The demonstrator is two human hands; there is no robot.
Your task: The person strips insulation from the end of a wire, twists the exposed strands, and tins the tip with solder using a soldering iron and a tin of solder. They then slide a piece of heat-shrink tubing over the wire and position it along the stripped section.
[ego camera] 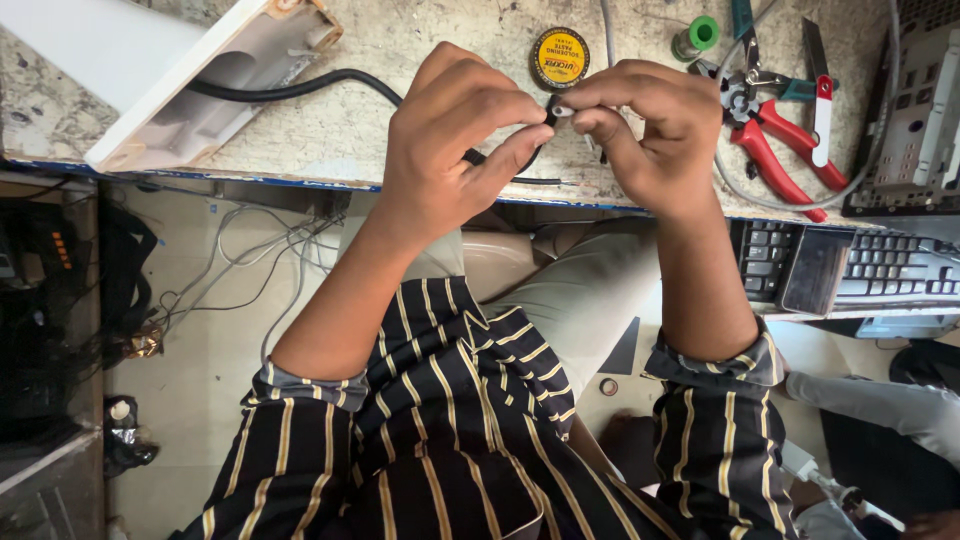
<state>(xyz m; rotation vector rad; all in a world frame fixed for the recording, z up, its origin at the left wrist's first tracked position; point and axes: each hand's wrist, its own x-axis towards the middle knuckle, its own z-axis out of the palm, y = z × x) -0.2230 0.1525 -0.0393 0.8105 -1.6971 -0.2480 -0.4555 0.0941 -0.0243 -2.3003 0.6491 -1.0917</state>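
Note:
My left hand (455, 140) and my right hand (650, 125) meet over the front edge of a worn stone-topped bench (330, 135). Both pinch the end of a thin black cable (548, 180), where a small pale tip (562, 110) shows between the fingertips. The cable loops down under my left fingers and runs off to the right along the bench edge. My forearms come up from striped dark sleeves.
A round yellow tin (559, 57) lies just behind my hands. Red-handled pliers (775, 145), a green-capped spool (695, 36) and grey wires lie to the right. A white casing (190, 80) with a thick black cord sits at the left. A keyboard (880, 270) sits lower right.

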